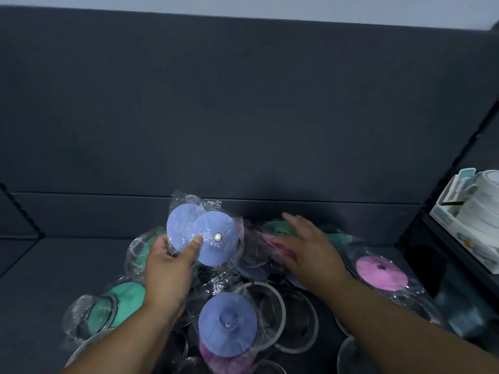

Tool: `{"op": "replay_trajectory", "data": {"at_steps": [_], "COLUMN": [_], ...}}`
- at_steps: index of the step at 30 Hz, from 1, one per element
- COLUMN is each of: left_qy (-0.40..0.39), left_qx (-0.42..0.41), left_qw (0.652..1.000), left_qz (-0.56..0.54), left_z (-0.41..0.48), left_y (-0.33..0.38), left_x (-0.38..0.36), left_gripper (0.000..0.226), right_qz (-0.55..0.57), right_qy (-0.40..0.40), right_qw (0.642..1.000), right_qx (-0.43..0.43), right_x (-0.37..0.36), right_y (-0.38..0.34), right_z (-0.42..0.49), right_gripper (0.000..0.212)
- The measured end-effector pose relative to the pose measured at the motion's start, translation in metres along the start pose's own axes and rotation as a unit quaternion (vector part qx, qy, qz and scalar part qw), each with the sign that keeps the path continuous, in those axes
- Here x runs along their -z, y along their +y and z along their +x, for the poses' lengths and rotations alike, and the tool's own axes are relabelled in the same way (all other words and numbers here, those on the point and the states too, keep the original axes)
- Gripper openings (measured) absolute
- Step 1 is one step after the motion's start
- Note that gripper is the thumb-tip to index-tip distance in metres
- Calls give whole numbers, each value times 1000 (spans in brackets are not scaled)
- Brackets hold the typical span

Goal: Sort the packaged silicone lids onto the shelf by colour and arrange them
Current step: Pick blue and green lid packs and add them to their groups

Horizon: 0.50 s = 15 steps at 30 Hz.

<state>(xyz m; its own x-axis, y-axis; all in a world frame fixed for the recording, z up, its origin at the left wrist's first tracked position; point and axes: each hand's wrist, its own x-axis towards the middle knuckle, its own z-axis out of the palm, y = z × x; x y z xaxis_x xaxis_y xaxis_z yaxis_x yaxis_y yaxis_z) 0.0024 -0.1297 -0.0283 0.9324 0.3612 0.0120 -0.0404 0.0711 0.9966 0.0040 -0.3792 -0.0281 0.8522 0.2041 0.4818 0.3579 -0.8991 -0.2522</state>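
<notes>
Dark shelf (pixel 67 265) carries a jumbled heap of bagged lids (pixel 270 292). Left hand (pixel 168 268) pinches two blue lid packs (pixel 202 236) above it; right hand (pixel 310 249), fingers spread, seems to reach for a pink pack (pixel 278 247). Best gather same-coloured packs before placing.

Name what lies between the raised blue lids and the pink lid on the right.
Head view: the right hand, open over bagged pink and green lids.
</notes>
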Motion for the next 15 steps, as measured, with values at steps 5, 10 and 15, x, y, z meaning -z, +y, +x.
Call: {"op": "replay_trajectory", "data": {"at_steps": [5,10,15], "left_qy": [1,-1,7], "left_qx": [13,20,10], "left_qw": [1000,1000,1000], "left_qz": [11,7,9], "left_z": [-1,-6,-12], "left_y": [-2,2,10], "left_x": [1,0,-3], "left_gripper": [20,23,21], "right_qz": [59,42,47], "right_qy": [-94,-109,-33], "right_qw": [986,984,995], "right_qx": [-126,-132,-86], "right_x": [1,9,17], "right_y": [3,5,-1], "right_z": [16,33,26], "right_gripper": [29,27,21]}}
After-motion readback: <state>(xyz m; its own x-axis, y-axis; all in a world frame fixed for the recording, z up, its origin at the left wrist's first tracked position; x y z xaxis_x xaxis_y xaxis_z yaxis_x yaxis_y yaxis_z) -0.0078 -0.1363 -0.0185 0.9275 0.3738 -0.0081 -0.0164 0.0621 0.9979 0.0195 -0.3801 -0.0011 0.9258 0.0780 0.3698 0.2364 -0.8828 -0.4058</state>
